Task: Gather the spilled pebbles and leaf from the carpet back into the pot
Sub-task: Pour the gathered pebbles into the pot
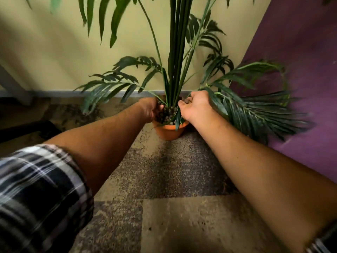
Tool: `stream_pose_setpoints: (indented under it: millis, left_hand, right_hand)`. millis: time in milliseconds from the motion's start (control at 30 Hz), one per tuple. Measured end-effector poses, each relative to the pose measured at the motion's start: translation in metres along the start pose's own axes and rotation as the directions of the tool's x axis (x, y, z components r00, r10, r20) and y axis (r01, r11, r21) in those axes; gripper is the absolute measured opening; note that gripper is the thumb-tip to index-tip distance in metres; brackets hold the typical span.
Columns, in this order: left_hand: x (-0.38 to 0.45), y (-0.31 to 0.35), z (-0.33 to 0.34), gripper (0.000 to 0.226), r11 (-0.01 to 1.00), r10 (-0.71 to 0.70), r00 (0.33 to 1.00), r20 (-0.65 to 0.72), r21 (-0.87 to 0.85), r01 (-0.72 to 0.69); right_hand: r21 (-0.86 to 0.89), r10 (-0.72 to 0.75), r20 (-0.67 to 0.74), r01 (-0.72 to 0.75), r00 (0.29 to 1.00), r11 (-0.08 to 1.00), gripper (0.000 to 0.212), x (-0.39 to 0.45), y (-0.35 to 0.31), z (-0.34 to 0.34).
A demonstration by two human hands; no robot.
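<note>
An orange plastic pot stands on the carpet by the wall, with a tall palm-like plant rising from it. Grey-brown pebbles fill its top. My left hand grips the pot's left rim, fingers curled over the edge. My right hand hovers above the pot's right side, cupped and tilted, with a few pebbles in its palm. A narrow green leaf hangs over the pot's front rim. I cannot pick out loose pebbles on the carpet.
Patterned brown and beige carpet runs from me to the pot. A yellow-green wall with a grey skirting board is behind, a purple wall on the right. Low fronds spread right of the pot. A dark furniture base lies at left.
</note>
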State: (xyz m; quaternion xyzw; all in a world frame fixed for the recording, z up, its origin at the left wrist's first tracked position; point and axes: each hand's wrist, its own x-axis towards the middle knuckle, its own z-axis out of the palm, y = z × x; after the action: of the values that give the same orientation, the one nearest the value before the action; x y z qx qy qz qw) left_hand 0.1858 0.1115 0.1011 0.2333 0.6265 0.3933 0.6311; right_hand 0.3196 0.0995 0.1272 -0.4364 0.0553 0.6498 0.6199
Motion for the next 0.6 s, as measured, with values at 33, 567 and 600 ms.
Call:
stream_pose_setpoints:
  millis: [33, 567, 600]
  left_hand:
    - [0.005, 0.001, 0.001, 0.024, 1.000, -0.014, 1.000, 0.013, -0.002, 0.014]
    - [0.018, -0.008, -0.020, 0.024, 0.982, 0.010, 1.000, 0.016, -0.186, -0.006]
    - [0.017, -0.013, -0.022, 0.026, 0.982, 0.009, 1.000, 0.001, -0.188, -0.009]
  right_hand:
    - [0.041, 0.039, 0.000, -0.039, 0.999, 0.998, 0.018, 0.005, -0.001, 0.006]
    - [-0.056, -0.039, 0.139, 0.047, 0.990, 0.997, 0.051, -0.004, 0.012, -0.003]
    - [-0.084, -0.041, 0.134, 0.053, 0.990, 0.995, 0.050, -0.005, 0.015, -0.008]
